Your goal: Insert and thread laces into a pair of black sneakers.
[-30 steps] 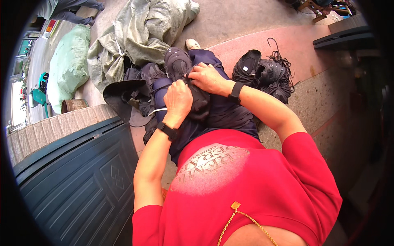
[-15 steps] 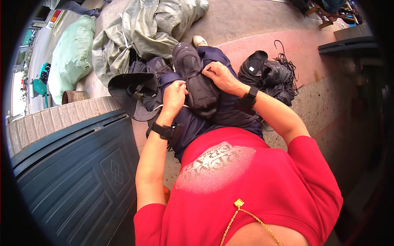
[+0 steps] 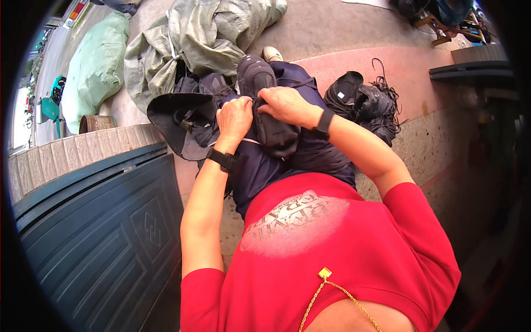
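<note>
A dark pair of shoes (image 3: pixel 278 135) rests across my lap, one end (image 3: pixel 255 76) pointing away from me. Over the middle of it, my left hand (image 3: pixel 234 118) and my right hand (image 3: pixel 291 106) meet with fingertips nearly touching. Both are closed in a pinch on a dark shoelace, mostly hidden by the fingers. Left of my knees sits a black wide-brimmed piece (image 3: pixel 177 119), with more dark shoes (image 3: pixel 213 84) just beyond. A heap of black shoes with tangled laces (image 3: pixel 371 105) lies on the floor to my right.
A large grey woven sack (image 3: pixel 207 41) slumps ahead, with a pale green stuffed sack (image 3: pixel 97 69) to its left. A blue panelled door (image 3: pixel 105 238) and tiled ledge (image 3: pixel 83 152) flank my left. A wooden stool (image 3: pixel 434 27) stands far right, and a rusty pot (image 3: pixel 97 123) sits by the ledge.
My hands were apart with the dark lace stretched across the shoes. Now they have come together over the middle, the right hand moving left and turning inward.
</note>
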`<state>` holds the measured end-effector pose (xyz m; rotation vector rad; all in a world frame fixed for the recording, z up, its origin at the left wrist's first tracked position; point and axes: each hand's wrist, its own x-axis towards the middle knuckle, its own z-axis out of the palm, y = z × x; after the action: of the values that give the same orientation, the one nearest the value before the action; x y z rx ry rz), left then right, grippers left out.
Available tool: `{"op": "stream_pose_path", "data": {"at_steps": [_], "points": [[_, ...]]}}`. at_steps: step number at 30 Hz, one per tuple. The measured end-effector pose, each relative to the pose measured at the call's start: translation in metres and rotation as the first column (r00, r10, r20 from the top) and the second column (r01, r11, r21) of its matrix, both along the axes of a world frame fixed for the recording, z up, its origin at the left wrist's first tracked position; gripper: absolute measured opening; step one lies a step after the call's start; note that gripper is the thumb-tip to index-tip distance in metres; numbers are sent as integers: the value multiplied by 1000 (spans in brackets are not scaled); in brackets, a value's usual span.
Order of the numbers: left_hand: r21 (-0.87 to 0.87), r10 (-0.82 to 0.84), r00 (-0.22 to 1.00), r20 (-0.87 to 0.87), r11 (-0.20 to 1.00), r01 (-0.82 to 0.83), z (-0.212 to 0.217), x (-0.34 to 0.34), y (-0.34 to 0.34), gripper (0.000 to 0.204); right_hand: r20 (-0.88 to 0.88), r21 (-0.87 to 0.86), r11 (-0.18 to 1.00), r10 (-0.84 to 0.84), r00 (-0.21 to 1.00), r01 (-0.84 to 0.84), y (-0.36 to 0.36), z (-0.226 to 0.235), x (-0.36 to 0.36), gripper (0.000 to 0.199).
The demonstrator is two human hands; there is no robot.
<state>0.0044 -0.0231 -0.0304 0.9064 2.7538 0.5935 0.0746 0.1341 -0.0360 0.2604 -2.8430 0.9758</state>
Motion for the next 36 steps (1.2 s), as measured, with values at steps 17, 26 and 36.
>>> {"op": "stream_pose_path", "data": {"at_steps": [17, 26, 36], "points": [[-225, -355, 872, -338, 930, 291, 19, -2, 13, 8, 68, -268, 941, -196, 978, 207, -3, -14, -2, 16], [80, -52, 996, -78, 995, 58, -2, -5, 10, 13, 290, -342, 879, -238, 927, 333, 2, 7, 8, 27], [-125, -192, 978, 78, 972, 201, 10, -3, 12, 19, -3, 134, 973, -191, 982, 190, -20, 4, 2, 11]]}}
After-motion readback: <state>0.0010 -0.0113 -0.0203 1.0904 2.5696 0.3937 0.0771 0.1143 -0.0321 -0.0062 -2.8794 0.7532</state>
